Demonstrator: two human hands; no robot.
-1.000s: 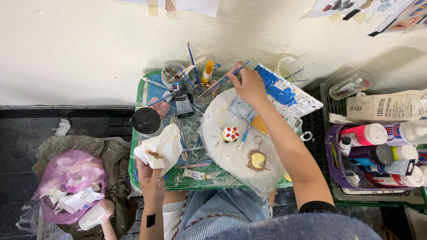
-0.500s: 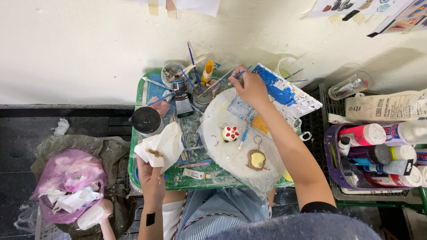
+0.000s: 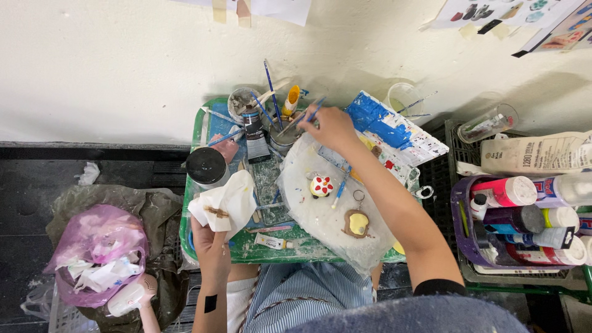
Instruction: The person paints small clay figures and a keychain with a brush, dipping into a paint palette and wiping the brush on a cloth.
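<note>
My right hand [image 3: 333, 128] reaches to the back of the green tray [image 3: 192, 160] and grips a blue paintbrush [image 3: 306, 119] whose tip is in a small water cup [image 3: 285, 139]. My left hand [image 3: 211, 242] holds a crumpled white tissue [image 3: 226, 201] with brown stains at the tray's front left. On a white plastic sheet [image 3: 320, 216] lie a small white figure with red spots [image 3: 321, 185] and a yellow keyring charm [image 3: 357, 223]. Another blue brush [image 3: 341, 185] lies beside the figure.
A black-lidded jar [image 3: 206, 165], a paint tube [image 3: 254, 132] and a cup of brushes [image 3: 242, 98] crowd the tray's back. A blue-smeared paper palette [image 3: 394, 129] lies to the right. A purple basket of paint bottles [image 3: 524, 216] stands at right, a pink rubbish bag [image 3: 98, 246] at left.
My right hand has shifted slightly left and down with the brush toward the water cup. The left hand with the tissue has stayed put.
</note>
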